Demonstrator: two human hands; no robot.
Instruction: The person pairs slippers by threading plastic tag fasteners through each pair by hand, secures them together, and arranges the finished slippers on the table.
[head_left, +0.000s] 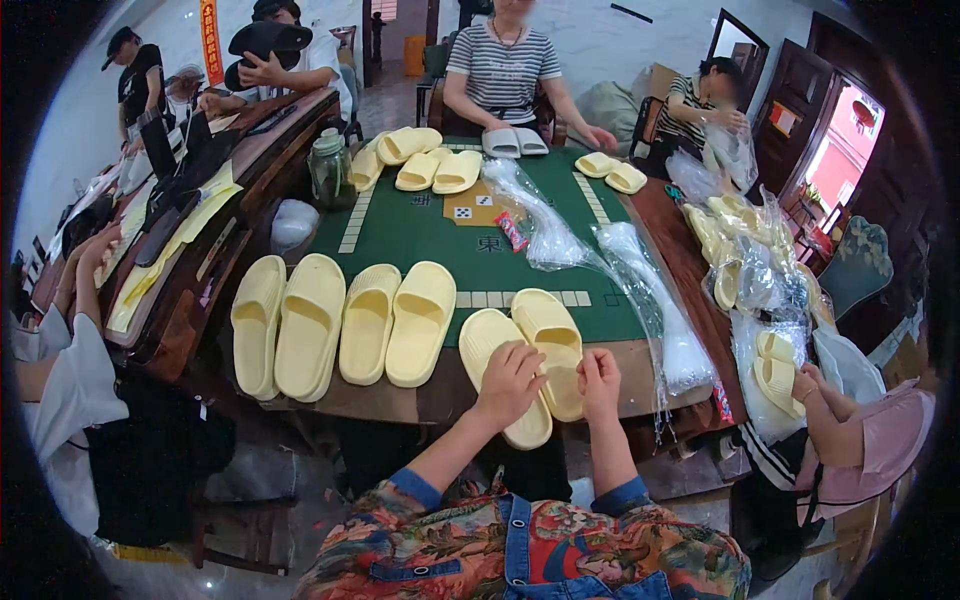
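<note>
A pair of pale yellow slippers lies in front of me at the table's near edge. My left hand is over the left slipper, fingers bent and closed against it. Beside the right slipper, my right hand is closed in a pinch. Whatever may be between those fingertips is too small to make out. To the left, two more yellow pairs stand side by side with their toe straps facing away from me.
A green mat covers the table. Clear plastic bags lie right of the slippers. Across the table, a person has a hand by grey slippers. A glass jar stands at left. More slippers are piled at right, near another worker.
</note>
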